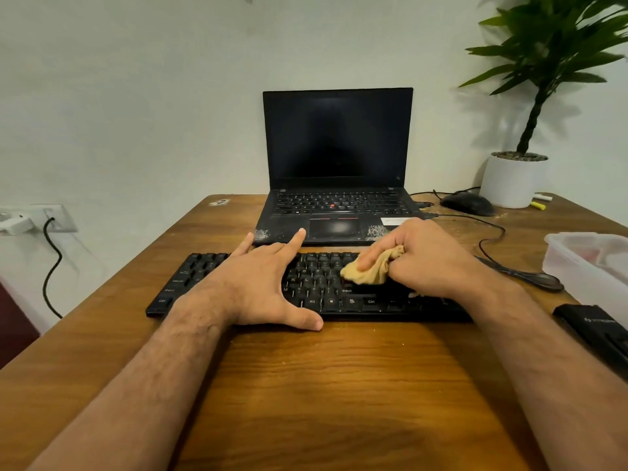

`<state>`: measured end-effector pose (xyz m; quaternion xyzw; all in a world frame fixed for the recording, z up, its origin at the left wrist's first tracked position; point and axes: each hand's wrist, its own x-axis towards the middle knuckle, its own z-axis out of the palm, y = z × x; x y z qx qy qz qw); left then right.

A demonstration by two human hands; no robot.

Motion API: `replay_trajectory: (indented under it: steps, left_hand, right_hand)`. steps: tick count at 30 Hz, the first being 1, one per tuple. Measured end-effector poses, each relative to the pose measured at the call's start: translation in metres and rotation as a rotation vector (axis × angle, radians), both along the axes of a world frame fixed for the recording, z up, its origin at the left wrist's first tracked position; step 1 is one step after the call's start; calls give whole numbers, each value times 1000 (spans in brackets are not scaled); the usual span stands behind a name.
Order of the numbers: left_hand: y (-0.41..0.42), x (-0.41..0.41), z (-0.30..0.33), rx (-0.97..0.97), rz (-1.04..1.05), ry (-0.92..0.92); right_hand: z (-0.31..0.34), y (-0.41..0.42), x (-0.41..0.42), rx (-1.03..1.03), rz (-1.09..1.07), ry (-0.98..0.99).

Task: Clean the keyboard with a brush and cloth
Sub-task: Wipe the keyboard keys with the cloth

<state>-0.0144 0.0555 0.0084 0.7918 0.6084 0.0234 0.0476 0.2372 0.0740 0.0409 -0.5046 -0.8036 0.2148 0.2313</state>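
One black keyboard (312,290) lies lengthwise along the table's (306,385) near edge. Left hand (261,287) steadies it, fingers spread; right hand (421,256) fingers clamp one tan cloth (368,271) on the keys.

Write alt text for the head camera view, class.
A person's right hand wipes a black keyboard with a tan cloth while the left hand steadies it on a wooden desk, an open laptop behind.

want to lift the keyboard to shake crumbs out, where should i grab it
Grip the keyboard by its two short ends, one from each side. It is long, flat and thin, and lies crosswise with the laptop close behind, so both ends are the freest edges.
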Motion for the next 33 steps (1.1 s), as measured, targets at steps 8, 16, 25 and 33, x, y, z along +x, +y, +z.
replay_trajectory:
  steps: [8,16,25,33]
  left_hand:
    - [-1,3,2,-1,12,32]
    - [-2,2,-1,16,20,26]
    - [5,7,3,-39,11,-10]
    - [17,46,18,-119,-47,-77]
  right_hand:
    - [-7,-17,-26,17,256,-3]
    - [-4,-12,-15,23,218,-16]
    - [-3,-3,-6,-32,85,-3]
    - [-10,12,-11,79,-37,-129]
